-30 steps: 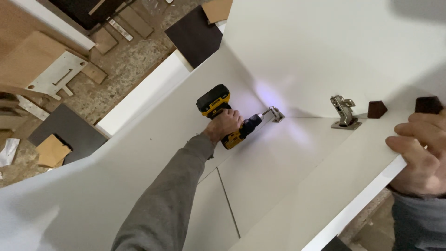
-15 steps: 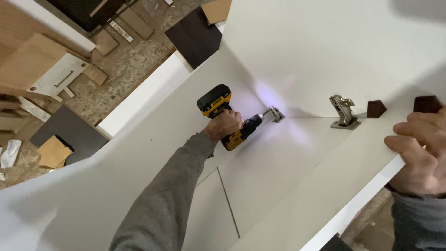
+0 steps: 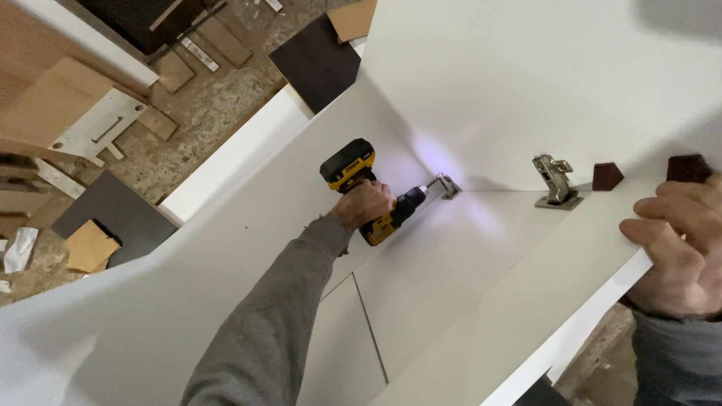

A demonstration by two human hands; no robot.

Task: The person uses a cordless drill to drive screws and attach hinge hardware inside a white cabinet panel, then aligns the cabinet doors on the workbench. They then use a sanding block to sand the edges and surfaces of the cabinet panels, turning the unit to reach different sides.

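My left hand (image 3: 362,204), in a grey sleeve, grips a yellow and black cordless drill (image 3: 350,171) inside a white cabinet. The drill's bit meets a small metal hinge plate (image 3: 448,186) in the inner corner, lit by the drill's light. A second metal hinge (image 3: 554,182) is mounted further right on the same seam. My right hand (image 3: 677,248) clasps the edge of the white side panel (image 3: 571,316) at the far right. Two dark brown blocks (image 3: 606,177) (image 3: 686,167) sit near that hand.
On the speckled floor at the upper left lie wood offcuts (image 3: 174,71), a dark brown panel (image 3: 316,60), a long white board (image 3: 233,158), a grey panel (image 3: 113,214) and a cardboard piece (image 3: 89,246). White cabinet walls enclose the drill on three sides.
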